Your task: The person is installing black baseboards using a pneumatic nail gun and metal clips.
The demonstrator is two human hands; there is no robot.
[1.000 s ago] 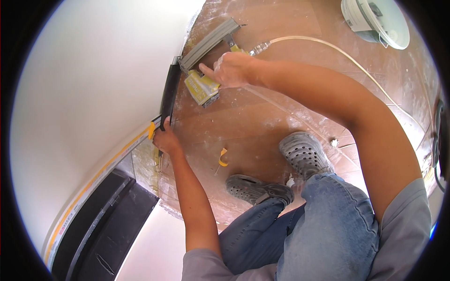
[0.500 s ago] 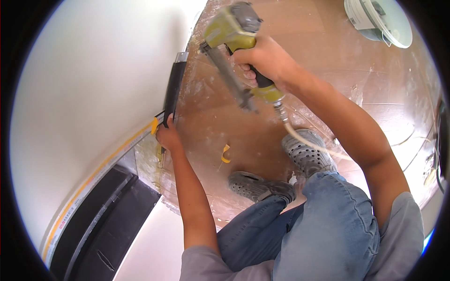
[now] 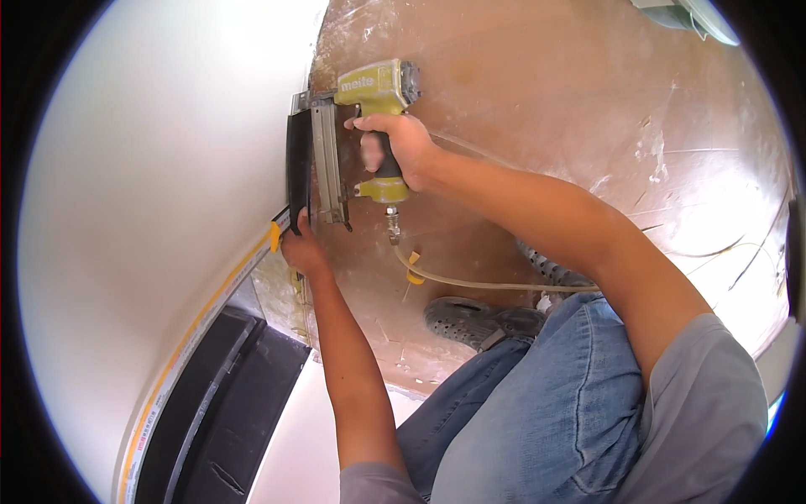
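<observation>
My right hand (image 3: 401, 144) is wrapped round the black grip of a yellow-green pneumatic nail gun (image 3: 379, 86). Its nose meets the top end of a short black skirting strip (image 3: 297, 164) standing along the wall's foot, while the magazine (image 3: 327, 160) lies alongside the strip. An air hose (image 3: 478, 286) runs from the grip's base toward my right. At the strip's lower end, my left hand (image 3: 304, 252) has its fingers closed on the edge, partly hidden from view. Beside it, a piece of yellow tape (image 3: 274, 237) sticks to a long yellow-edged strip (image 3: 180, 343).
Another yellow tape scrap (image 3: 415, 267) lies on the dusty brown floor (image 3: 504, 76), near my grey clogs (image 3: 457, 321). A white wall (image 3: 151, 168) rises on the left. Black panels (image 3: 239, 403) stand lower left. Part of a bucket (image 3: 684, 17) shows at the upper right.
My right hand has brought the nail gun left and down, with its nose now at the black skirting strip's top end. My left hand keeps its hold; the view has shifted slightly.
</observation>
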